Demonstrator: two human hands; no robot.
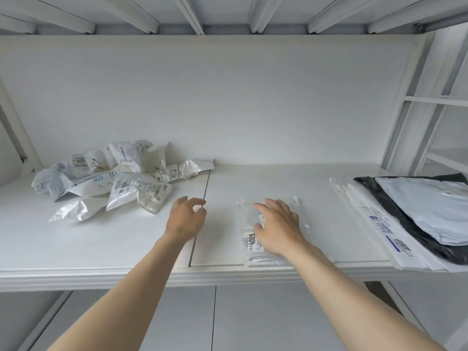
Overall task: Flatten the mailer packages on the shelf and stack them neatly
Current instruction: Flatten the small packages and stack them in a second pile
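Observation:
A heap of crumpled white and clear mailer packages point(114, 178) lies at the left of the white shelf point(228, 178). A flat clear mailer point(249, 245) with a printed label lies at the middle front. My right hand point(277, 228) rests on it, palm down, fingers spread. My left hand point(186, 215) hovers just left of it over the bare shelf, fingers loosely curled, holding nothing. At the right lies a flat stack of mailers point(410, 219), white, black and pale blue.
The shelf's back wall point(228, 97) rises behind everything and slats of the shelf above point(228, 13) run overhead. A seam point(202, 211) splits the shelf board near my left hand. White frame posts point(415, 110) stand at the right.

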